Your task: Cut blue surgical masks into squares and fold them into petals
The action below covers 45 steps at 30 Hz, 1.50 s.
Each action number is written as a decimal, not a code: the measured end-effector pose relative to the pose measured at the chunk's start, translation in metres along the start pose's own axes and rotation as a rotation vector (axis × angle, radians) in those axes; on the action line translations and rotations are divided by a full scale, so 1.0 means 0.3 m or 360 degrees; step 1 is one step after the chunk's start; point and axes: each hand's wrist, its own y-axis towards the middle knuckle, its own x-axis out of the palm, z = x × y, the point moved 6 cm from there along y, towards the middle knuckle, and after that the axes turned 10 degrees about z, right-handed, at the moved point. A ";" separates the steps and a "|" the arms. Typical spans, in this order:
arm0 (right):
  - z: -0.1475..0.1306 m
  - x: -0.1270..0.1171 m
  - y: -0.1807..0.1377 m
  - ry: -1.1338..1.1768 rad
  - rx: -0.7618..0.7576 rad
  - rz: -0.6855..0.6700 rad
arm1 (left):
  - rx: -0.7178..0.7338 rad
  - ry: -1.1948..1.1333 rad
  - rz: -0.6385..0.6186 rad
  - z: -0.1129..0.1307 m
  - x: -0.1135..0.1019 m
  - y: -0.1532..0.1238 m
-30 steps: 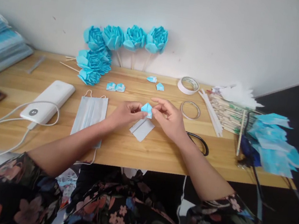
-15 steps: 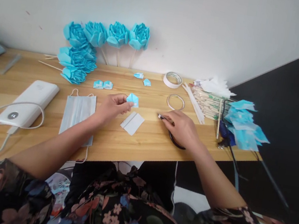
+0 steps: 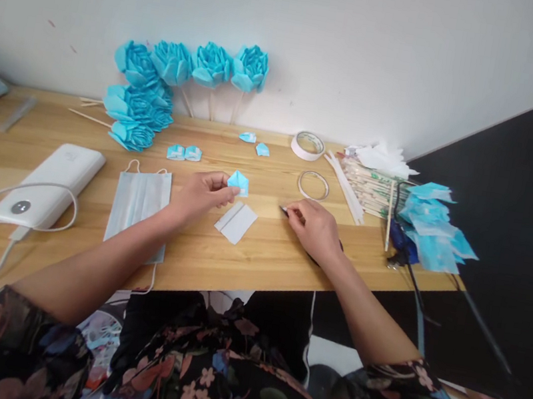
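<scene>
My left hand (image 3: 204, 195) pinches a small folded blue piece of mask fabric (image 3: 238, 183) between thumb and fingers, just above the table. My right hand (image 3: 311, 227) is closed, its fingertips together at a small dark thing with a white bit (image 3: 286, 209) that I cannot make out. Beneath that palm a black curved object (image 3: 313, 259) shows only at its edges. Between the hands lies a white rectangular piece (image 3: 236, 222) with a fold line. Two folded blue pieces (image 3: 184, 153) sit side by side beyond my left hand; two more blue pieces (image 3: 255, 144) lie farther back.
Blue fabric flowers (image 3: 212, 64) on sticks stand against the wall. A face mask (image 3: 141, 200) and white power bank (image 3: 54, 183) lie at left. Tape rolls (image 3: 308, 145), wooden sticks (image 3: 372, 189), a blue glue gun (image 3: 402, 241) and blue scraps (image 3: 434, 226) are at right.
My right hand has shifted slightly left and turned, covering more of the black curved object. My left hand still holds the folded blue piece almost in place.
</scene>
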 end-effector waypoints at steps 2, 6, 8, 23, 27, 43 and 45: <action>0.017 0.010 0.003 0.0052 0.0089 -0.0023 | -0.0022 0.0003 0.0005 -0.005 0.001 0.001; 0.050 0.017 -0.001 0.0198 0.0325 -0.0043 | -0.0077 -0.0021 0.0014 -0.011 0.006 -0.004; 0.062 0.010 -0.006 0.0345 0.0486 -0.0010 | -0.0102 -0.0024 0.0009 -0.013 0.011 -0.008; -0.259 -0.048 0.223 0.0192 -0.0791 0.0755 | -0.0130 -0.0127 -0.0066 0.017 0.015 -0.014; -0.244 0.004 0.199 0.0143 -0.0758 0.0681 | -0.0133 -0.0133 -0.0087 0.014 0.019 -0.016; -0.234 0.018 0.187 0.0137 -0.0777 0.0589 | -0.0152 -0.0118 -0.0127 -0.003 0.025 -0.017; -0.237 0.013 0.185 0.0193 -0.0795 0.0615 | -0.0145 -0.0118 -0.0126 -0.001 0.025 -0.017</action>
